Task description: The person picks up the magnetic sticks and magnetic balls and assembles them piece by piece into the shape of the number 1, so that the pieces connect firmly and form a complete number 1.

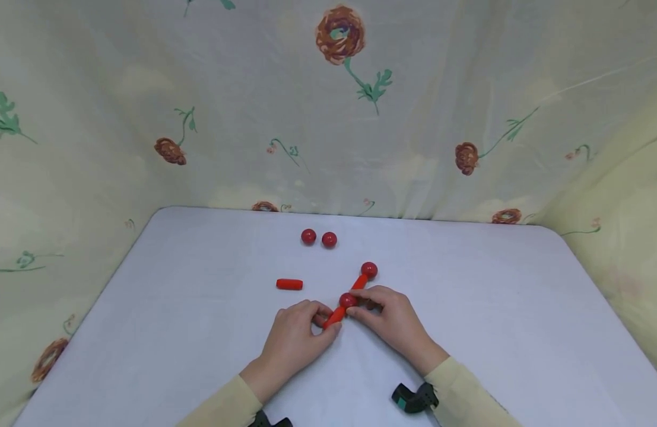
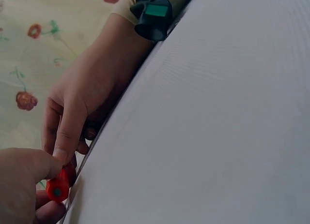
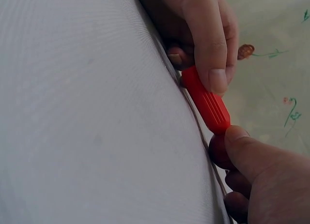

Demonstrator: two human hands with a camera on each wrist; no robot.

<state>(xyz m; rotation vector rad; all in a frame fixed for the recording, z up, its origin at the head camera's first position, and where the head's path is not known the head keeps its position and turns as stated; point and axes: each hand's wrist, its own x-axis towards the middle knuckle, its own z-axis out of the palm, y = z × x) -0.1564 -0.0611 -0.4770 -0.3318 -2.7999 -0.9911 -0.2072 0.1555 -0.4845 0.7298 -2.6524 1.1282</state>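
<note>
A chain of red pieces slants away across the table, alternating sticks and balls. At its near end is a red ridged stick (image 3: 208, 100), pinched between the thumb and fingers of my left hand (image 1: 296, 335). My right hand (image 1: 394, 314) pinches the dark red ball (image 1: 348, 300) at the stick's far end. Beyond that ball, a second red stick (image 1: 360, 282) leads up to another red ball (image 1: 368, 270). The near stick's end face, with a small hole, shows in the left wrist view. My right fingers partly hide the middle ball.
Two loose red balls, a left one (image 1: 308, 236) and a right one (image 1: 329, 239), lie side by side farther back. A loose red stick (image 1: 289, 284) lies left of the chain. A flowered curtain (image 1: 413, 118) hangs behind the white table (image 1: 210, 255).
</note>
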